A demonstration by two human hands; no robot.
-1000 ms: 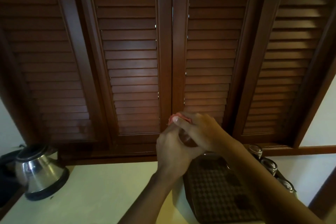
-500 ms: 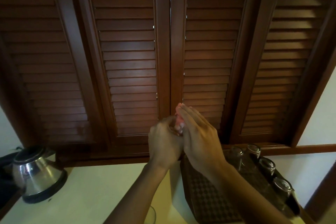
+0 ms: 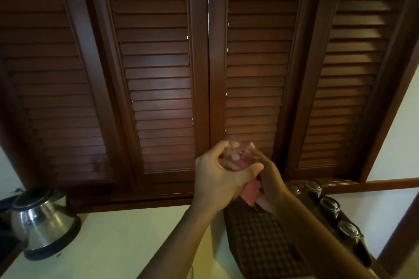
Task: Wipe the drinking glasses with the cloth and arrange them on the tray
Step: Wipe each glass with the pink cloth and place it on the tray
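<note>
At frame centre the left hand (image 3: 215, 179) curls round a clear glass (image 3: 240, 156), steadying it while the right hand (image 3: 269, 176) grips the pink cloth (image 3: 250, 192) (seemingly worked inside). Four glasses (image 3: 328, 206) already line the tray (image 3: 260, 242), lower right, on the desk (image 3: 127, 240).

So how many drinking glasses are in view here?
5. One glass is held up in both hands with the pink cloth. Four stand in a row along the tray's far right edge. The right forearm may hide more.
</note>
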